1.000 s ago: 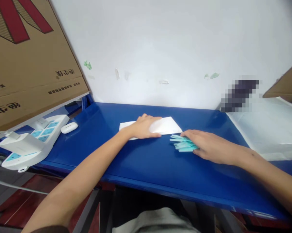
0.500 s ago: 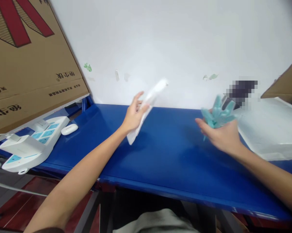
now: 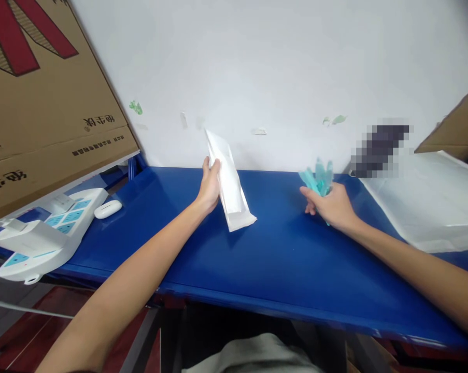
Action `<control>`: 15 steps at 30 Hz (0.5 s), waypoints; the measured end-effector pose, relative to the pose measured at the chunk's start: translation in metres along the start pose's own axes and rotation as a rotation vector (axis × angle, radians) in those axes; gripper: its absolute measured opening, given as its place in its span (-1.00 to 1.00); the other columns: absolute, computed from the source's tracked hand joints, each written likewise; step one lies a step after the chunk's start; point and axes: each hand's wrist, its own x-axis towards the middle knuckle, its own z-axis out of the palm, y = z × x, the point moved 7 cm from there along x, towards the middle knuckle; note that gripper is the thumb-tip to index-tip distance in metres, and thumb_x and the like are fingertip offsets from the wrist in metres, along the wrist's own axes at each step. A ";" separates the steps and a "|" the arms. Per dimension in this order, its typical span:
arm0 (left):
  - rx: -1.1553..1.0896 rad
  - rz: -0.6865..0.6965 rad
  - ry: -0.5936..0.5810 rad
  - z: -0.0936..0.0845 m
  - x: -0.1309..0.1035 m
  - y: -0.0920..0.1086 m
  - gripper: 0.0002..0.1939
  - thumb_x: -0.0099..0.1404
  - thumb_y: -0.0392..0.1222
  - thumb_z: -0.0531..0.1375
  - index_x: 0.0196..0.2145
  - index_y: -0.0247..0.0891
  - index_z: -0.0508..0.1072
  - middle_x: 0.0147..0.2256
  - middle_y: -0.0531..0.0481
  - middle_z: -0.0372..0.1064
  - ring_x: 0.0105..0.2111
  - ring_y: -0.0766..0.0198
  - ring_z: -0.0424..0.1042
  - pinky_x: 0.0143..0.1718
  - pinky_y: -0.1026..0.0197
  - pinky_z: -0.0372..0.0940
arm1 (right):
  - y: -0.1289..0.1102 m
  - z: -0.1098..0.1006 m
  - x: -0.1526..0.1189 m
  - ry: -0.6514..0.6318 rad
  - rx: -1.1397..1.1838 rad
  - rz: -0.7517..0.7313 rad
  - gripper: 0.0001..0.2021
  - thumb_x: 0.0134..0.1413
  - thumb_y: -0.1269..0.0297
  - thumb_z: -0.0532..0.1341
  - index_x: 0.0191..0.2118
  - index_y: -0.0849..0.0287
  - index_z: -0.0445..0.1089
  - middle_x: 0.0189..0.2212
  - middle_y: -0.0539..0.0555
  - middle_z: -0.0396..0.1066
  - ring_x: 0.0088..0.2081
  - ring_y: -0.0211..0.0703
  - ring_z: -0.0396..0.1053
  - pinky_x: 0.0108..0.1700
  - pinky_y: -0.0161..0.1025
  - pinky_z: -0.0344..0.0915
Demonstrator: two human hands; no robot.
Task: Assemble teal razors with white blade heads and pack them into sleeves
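My left hand (image 3: 209, 190) grips a flat white packet (image 3: 232, 189) by its left edge. The packet is tilted, its top leaning left and its lower end just over the blue table (image 3: 234, 274). On the right, my right hand (image 3: 334, 205) is closed around a bunch of teal, translucent strips (image 3: 320, 178) that look like plastic. Their ends fan out above my thumb, and their lower parts are hidden in my palm. I cannot make out their exact kind.
A white power strip (image 3: 68, 228) with a plugged-in charger (image 3: 29, 237) lies at left, beside a small white case (image 3: 108, 209). A big cardboard box (image 3: 43, 109) leans behind it. White sheeting (image 3: 431, 202) covers the right end, near a blurred-out dark object (image 3: 383, 150). A white wall (image 3: 257, 67) stands behind.
The white packet has swung from leaning right to leaning left and shows its broad face. My right hand has shifted left with the teal strips, which are now bunched more narrowly.
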 end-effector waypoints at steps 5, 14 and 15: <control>0.441 0.147 0.046 -0.006 -0.006 0.001 -0.12 0.50 -0.08 0.03 0.52 -0.06 -0.49 0.36 -0.34 0.20 0.28 -0.04 0.34 0.23 -0.24 0.28 | 0.005 -0.003 0.003 -0.006 0.044 0.006 -0.51 0.23 -0.07 0.24 -0.63 0.03 0.16 -0.78 -0.03 0.19 -0.74 -0.22 0.18 -0.67 -0.20 0.17; 0.975 0.575 -0.758 0.066 -0.058 0.031 -0.31 0.45 -0.29 0.01 0.48 -0.01 0.04 0.51 -0.16 -0.15 0.49 -0.15 -0.11 0.39 -0.37 -0.02 | -0.020 -0.012 -0.005 0.125 -0.165 -0.178 -0.58 0.08 -0.01 0.31 -0.60 0.06 0.17 -0.66 -0.02 0.20 -0.57 -0.20 0.16 -0.50 -0.18 0.18; 1.012 0.589 -0.817 0.073 -0.065 0.032 -0.35 0.48 -0.27 0.00 0.47 -0.02 0.08 0.48 -0.20 -0.05 0.44 -0.15 0.04 0.36 -0.36 0.04 | -0.021 -0.010 -0.006 0.094 -0.166 -0.171 -0.58 0.12 -0.01 0.29 -0.59 0.06 0.17 -0.66 -0.02 0.22 -0.58 -0.19 0.18 -0.48 -0.17 0.20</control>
